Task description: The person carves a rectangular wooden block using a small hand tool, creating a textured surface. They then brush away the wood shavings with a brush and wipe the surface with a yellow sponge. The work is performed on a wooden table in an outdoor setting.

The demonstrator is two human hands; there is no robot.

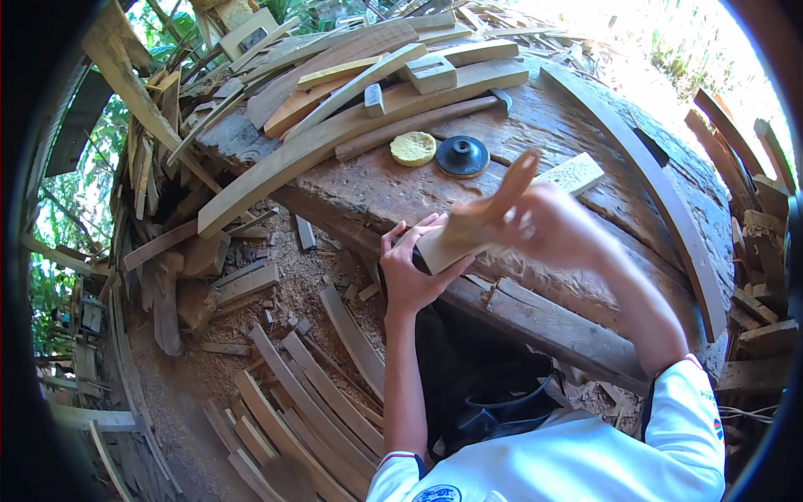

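Note:
My left hand (418, 266) is wrapped round the near end of a pale wooden block (443, 243) with a dark end, at the bench's front edge. My right hand (548, 224) is smeared by motion, just over the block's far part. A brown, pointed piece of wood (514, 181) sticks up beside the right fingers; whether they grip it is unclear. Behind the right hand lies a pale, speckled board (574, 174). Past the block, a black backing pad disc (462, 156) and a yellow round pad (412, 148) rest side by side on the workbench (368, 188).
Curved planks (360, 121) and offcuts pile up at the bench's back left. A wooden-handled tool (418, 127) with a metal head lies before them. One long curved plank (640, 180) spans the right side. More curved pieces (309, 402) stand on the shaving-strewn ground at left.

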